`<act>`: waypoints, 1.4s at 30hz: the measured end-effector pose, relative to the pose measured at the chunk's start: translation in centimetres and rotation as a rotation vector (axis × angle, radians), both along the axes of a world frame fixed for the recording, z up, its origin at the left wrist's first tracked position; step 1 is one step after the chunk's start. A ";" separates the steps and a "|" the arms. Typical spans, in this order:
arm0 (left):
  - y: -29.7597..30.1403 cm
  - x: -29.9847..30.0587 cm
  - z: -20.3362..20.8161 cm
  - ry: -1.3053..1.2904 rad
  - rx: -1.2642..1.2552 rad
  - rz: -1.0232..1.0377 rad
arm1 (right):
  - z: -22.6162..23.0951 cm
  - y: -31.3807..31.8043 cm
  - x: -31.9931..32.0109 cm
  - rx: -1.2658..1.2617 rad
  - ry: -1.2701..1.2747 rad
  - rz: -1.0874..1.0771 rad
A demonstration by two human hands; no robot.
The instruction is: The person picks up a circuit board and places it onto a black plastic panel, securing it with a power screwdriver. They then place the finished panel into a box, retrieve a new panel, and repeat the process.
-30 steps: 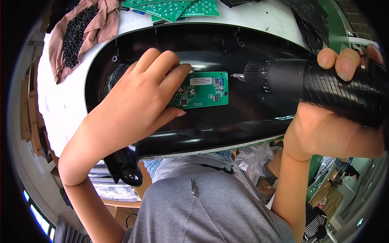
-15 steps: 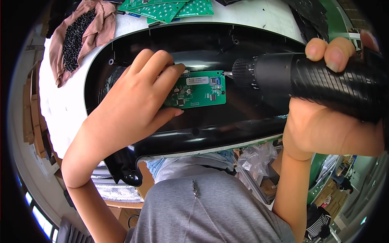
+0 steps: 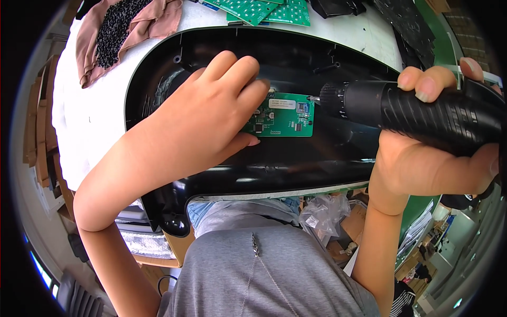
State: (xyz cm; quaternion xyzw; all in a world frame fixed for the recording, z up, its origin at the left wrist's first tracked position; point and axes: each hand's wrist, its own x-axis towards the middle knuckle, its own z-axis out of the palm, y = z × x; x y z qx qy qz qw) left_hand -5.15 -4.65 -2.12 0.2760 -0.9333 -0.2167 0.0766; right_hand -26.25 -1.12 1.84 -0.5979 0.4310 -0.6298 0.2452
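A green circuit board [image 3: 290, 127] with a white label lies inside a large black plastic shell [image 3: 237, 182]. My left hand [image 3: 206, 116] is closed on the board's left end, fingers along the top edge and thumb at the lower edge; it hides that end. In my right hand [image 3: 422, 164] is a black electric screwdriver [image 3: 364, 103], held level and pointing left. Its bit [image 3: 315, 99] meets the board's upper right corner. Whether a screw sits under the tip is too small to tell. A dark screw or hole [image 3: 310, 123] shows lower on the right edge.
On the white-covered table [image 3: 105, 105], a brown cloth [image 3: 166, 21] holds a pile of small black pieces [image 3: 113, 34]. More green boards [image 3: 289, 13] lie at the back, with black sheet-like pieces [image 3: 406, 31] at far right. Clear plastic bags [image 3: 325, 214] lie below the shell's near edge.
The shell, board and left hand appear farther right in the picture, as do the table items, so the view has shifted. The bit stays at the same board corner; both grips look unchanged.
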 end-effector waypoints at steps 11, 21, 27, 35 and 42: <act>0.3 0.5 -1.0 0.048 -0.072 -0.018 | 0.3 -0.7 2.0 0.010 0.205 -0.036; 0.6 0.7 -1.3 0.070 -0.116 0.002 | 1.0 -1.0 2.0 -0.083 0.079 0.016; -1.7 2.1 1.5 0.471 -0.330 0.075 | 3.4 -0.8 0.4 -0.224 0.013 -0.029; -7.1 10.1 -0.3 -0.003 -0.371 0.821 | 8.7 2.9 -0.2 -0.378 -0.346 0.091; -7.9 10.2 -0.9 0.140 -0.229 0.855 | 7.3 2.4 1.8 -0.434 -0.338 0.079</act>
